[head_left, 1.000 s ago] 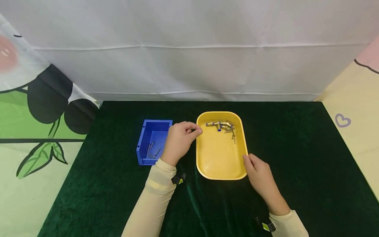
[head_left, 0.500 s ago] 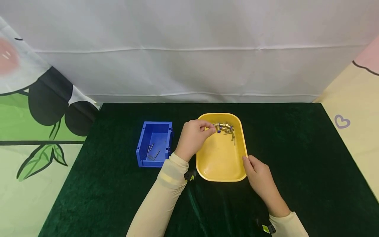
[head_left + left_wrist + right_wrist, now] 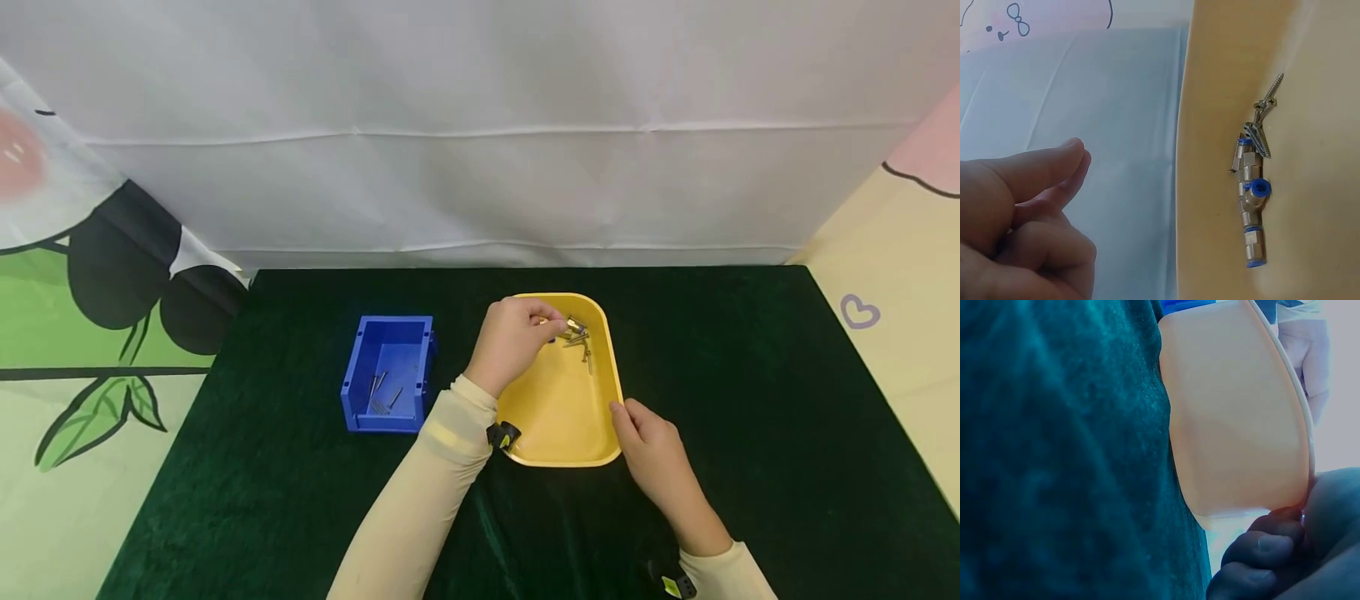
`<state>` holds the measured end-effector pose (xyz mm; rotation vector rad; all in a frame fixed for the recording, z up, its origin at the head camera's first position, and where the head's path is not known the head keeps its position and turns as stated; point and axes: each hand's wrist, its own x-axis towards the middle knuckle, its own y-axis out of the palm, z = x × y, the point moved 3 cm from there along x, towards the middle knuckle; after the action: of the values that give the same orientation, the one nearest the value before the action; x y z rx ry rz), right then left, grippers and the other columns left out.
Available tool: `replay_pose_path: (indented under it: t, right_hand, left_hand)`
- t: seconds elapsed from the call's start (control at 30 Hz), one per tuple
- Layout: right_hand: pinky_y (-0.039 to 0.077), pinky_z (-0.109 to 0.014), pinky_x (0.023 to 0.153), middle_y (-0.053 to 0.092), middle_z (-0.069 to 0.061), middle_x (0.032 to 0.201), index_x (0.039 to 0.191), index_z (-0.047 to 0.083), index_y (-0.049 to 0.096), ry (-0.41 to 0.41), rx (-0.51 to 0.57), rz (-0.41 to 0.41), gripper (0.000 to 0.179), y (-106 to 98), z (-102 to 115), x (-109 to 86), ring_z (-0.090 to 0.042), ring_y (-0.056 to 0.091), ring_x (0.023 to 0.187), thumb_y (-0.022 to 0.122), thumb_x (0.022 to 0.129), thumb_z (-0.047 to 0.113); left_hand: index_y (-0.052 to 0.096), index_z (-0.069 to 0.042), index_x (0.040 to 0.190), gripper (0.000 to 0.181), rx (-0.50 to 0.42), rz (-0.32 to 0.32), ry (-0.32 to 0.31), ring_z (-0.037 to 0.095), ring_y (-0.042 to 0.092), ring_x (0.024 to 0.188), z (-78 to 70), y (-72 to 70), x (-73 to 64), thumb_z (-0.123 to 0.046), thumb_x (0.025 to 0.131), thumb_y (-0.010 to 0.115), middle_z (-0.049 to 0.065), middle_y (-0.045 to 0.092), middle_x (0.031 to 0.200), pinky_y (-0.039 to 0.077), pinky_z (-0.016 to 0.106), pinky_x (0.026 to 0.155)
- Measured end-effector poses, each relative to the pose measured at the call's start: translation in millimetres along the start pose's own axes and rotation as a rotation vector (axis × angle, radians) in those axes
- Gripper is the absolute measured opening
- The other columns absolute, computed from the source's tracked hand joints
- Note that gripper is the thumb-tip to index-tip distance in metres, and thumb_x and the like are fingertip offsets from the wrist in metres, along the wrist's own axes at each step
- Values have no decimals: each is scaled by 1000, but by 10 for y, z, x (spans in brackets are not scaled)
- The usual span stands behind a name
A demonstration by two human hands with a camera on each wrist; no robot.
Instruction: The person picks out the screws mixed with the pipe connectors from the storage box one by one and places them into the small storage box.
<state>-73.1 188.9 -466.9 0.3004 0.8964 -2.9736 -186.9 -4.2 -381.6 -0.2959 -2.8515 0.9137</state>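
Note:
My left hand [image 3: 512,343] is over the far part of a yellow tray [image 3: 558,425], beside brass push-in fittings [image 3: 1254,244] with blue collars. In the left wrist view its thumb and index fingertips meet, the other fingers are curled, and nothing shows between them. Several screws [image 3: 1259,140] lie against the fittings at the tray's far right. My right hand [image 3: 654,450] grips the tray's right edge, thumb on the rim and fingers against the outer wall. To the left stands a blue bin [image 3: 396,333] with a few screws [image 3: 395,397] inside.
A dark green cloth [image 3: 247,500] covers the table under both containers. A white curtain [image 3: 480,192] hangs behind the far edge, with printed fabric [image 3: 105,333] on the left. The bin stands a short way left of the tray.
My left hand has moved right, from between the blue bin and the tray to over the fittings. The right hand stays on the tray edge. The view has tilted slightly.

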Motion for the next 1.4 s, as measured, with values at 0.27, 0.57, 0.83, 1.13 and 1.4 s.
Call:
replay_pose_path:
  t: [0.27,0.57,0.83,1.13,1.4]
  right_hand:
    - [44,-27,52,56,-7,74,95,9,61,3,0,-7,41,7,8,-3,-23,55,58,41,106,44]
    - [44,-26,53,57,-7,73,93,10,60,9,-3,-15,41,12,11,-3,-22,55,58,41,106,43]
    - [43,-26,53,55,-6,72,91,9,60,4,-3,-21,40,21,-4,1,-21,53,58,42,106,42]
    - [42,-27,52,53,-6,71,90,9,59,29,-24,-42,37,28,-18,8,-20,51,57,44,107,38]
    - [41,-27,51,51,-6,69,87,9,59,50,-16,-47,33,29,-10,18,-20,50,57,46,106,33]
  left_hand:
    - [76,-15,88,11,6,16,-3,13,47,58,52,134,133,-24,93,71,-3,56,65,38,23,52]
    - [80,-14,94,14,37,31,-49,11,59,71,111,275,266,-25,93,72,-6,72,85,49,21,61]
    - [81,-14,95,14,164,29,-92,10,61,78,183,398,344,-24,92,72,-5,73,86,52,22,70]
    - [81,-14,89,15,333,14,-60,10,58,67,243,509,454,-20,95,69,-5,69,75,46,21,64]
    - [78,-15,78,21,477,-2,-30,10,53,58,224,555,518,-20,95,68,-5,62,63,44,22,60]
